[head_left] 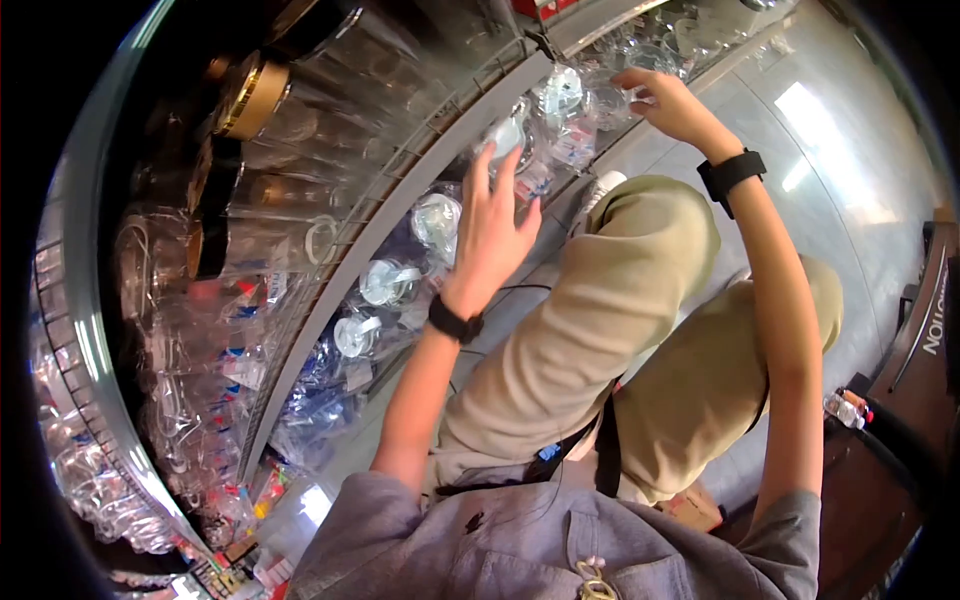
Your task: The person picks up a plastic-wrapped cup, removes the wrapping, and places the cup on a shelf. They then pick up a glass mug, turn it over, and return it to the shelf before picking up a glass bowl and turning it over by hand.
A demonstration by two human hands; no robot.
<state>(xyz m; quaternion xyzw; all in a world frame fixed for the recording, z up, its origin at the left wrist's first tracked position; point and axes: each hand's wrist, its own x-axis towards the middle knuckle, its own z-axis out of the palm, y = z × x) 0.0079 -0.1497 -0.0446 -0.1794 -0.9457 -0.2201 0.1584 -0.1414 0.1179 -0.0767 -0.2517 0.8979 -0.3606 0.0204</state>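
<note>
- Wears, nearest the camera, a grey shirt (pixel 430 560) with a pale cord (pixel 594 585) hanging at the front.
- Bends both knees in khaki trousers (pixel 560 340) above a grey tiled floor (pixel 860 255), with a white shoe (pixel 606 183) just past the left knee.
- Holds the left hand (pixel 494 228) loose and ungrasping, with fingers spread at a white-lidded clear container (pixel 511 134); cannot tell whether touching it.
- Curls the fingers of the right hand (pixel 668 104) beside a clear plastic container (pixel 608 106); cannot tell whether gripping it.
- Faces both containers on the lower level, just below a grey shelf edge (pixel 503 93), with another white-lidded piece (pixel 562 90) between them.
- Has more white lids (pixel 437 220) in a row beside the left forearm.
- Faces, above the edge, clear vessels, including one with a gold lid (pixel 255 97).
- Wears a black band (pixel 455 321) on the left wrist and a black strap (pixel 733 178) on the right.
</note>
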